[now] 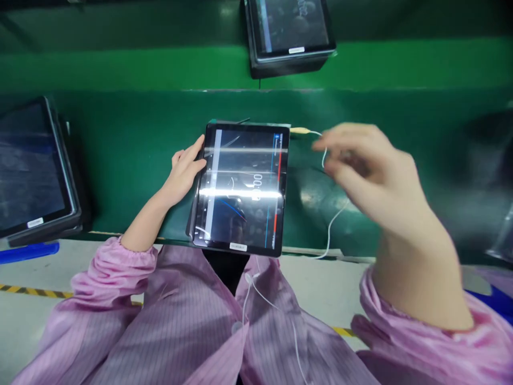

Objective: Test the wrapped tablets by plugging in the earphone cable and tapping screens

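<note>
A black tablet with its screen lit lies in front of me, glare bands across it and a small white label near its lower edge. My left hand is at its left edge, thumb on the rim and forefinger along the side. A yellowish plug meets the tablet's upper right corner, with a thin white cable running from it. Just right of the plug, my right hand is raised, slightly blurred, thumb and forefinger apart. Part of the cable passes behind it; nothing held shows between its fingers.
Another tablet on a dark base stands at the left, and a third tablet at the top. A blue strip lies by the green bench's front edge. White earphone wires hang over my pink-striped garment.
</note>
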A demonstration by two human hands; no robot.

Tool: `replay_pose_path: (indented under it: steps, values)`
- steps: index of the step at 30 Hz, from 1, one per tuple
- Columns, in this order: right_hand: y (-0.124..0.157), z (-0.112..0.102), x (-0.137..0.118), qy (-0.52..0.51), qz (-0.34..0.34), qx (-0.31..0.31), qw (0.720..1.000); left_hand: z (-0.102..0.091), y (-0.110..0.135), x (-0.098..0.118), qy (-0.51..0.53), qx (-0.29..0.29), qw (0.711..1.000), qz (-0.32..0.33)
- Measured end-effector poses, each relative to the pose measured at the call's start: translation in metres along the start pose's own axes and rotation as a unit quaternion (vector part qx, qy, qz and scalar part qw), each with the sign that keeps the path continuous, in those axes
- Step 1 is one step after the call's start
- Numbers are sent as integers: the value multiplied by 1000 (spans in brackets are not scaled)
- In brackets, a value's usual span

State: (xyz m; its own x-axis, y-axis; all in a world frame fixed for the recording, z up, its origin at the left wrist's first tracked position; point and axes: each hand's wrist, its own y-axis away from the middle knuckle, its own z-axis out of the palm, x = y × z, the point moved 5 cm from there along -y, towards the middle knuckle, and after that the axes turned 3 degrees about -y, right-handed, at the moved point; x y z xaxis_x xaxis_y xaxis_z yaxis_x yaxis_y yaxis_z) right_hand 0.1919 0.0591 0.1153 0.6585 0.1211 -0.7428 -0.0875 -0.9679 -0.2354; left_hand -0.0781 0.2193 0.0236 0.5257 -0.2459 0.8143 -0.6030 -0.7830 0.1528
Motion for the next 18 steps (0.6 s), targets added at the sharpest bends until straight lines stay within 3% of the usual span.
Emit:
replay_pose_path:
  steps: [2,4,5,8,10,15,18]
  values:
    - [47,23,-34,-99,-61,-161,980,4,-2,-5,38,-1,999,15]
    - [99,60,-54,-170,-43,-313,933,6,-4,-7,56,-2,998,33]
    - [120,78,-57,-173,-23,-342,923,7,-4,-6,58,0,997,42]
    - [164,123,-51,-175,20,-331,927,6,-3,-2,49,11,997,60]
    - [178,136,-43,-183,44,-289,939,5,0,0,38,14,997,60]
    - [186,120,-35,-178,95,-187,961,3,8,4,6,11,999,46]
    - [175,102,-45,-172,70,-135,973,3,11,4,-14,16,999,45]
